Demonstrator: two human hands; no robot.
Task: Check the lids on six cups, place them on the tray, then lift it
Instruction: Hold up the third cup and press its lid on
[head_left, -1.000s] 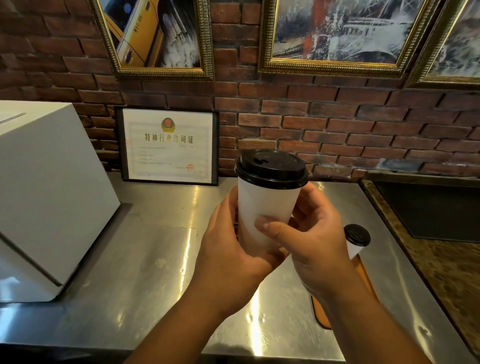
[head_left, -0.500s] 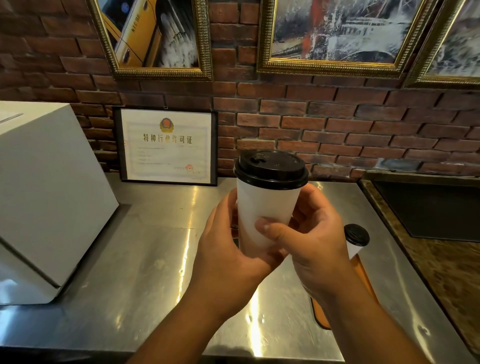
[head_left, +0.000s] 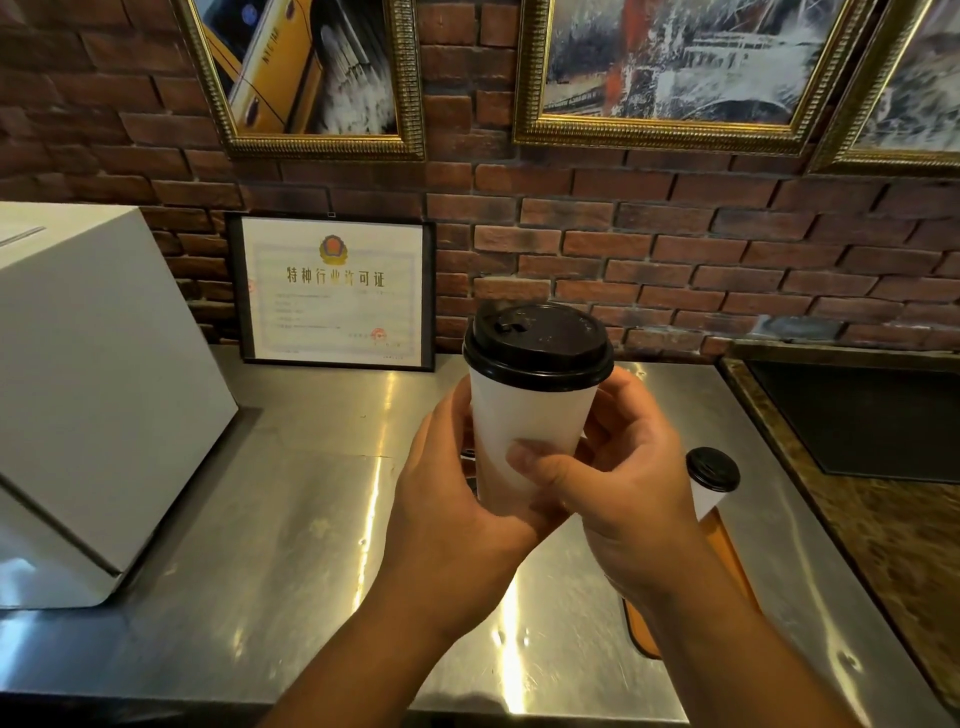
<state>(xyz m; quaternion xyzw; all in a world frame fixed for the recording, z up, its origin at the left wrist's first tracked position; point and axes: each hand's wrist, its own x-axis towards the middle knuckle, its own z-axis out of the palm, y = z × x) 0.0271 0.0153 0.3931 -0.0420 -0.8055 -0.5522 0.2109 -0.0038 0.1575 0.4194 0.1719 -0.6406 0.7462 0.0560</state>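
Held cup: a white paper cup (head_left: 524, 415) is being held upright in mid-air above the steel tabletop (head_left: 311, 519), at the centre of the view and well clear of the tray.
Lid: a black lid (head_left: 537, 345) is sitting level on the held cup's rim, with its sip opening toward the rear left.
Left hand: the left hand (head_left: 452, 509) is curling its fingers round the lower left side of the cup and gripping it.
Right hand: the right hand (head_left: 623, 499) is gripping the cup's right side, with its thumb pressing across the front of the white wall.
Second cup: another white cup (head_left: 706, 499) with a black lid is standing upright at the far end of the tray, partly hidden behind the right hand.
Tray: an orange tray (head_left: 641, 629) is lying on the tabletop to the right, mostly covered by the right forearm.
Surroundings: a white box (head_left: 93, 389) is sitting at the left of the tabletop, and a framed certificate (head_left: 332, 291) is leaning against the brick wall (head_left: 675, 249).
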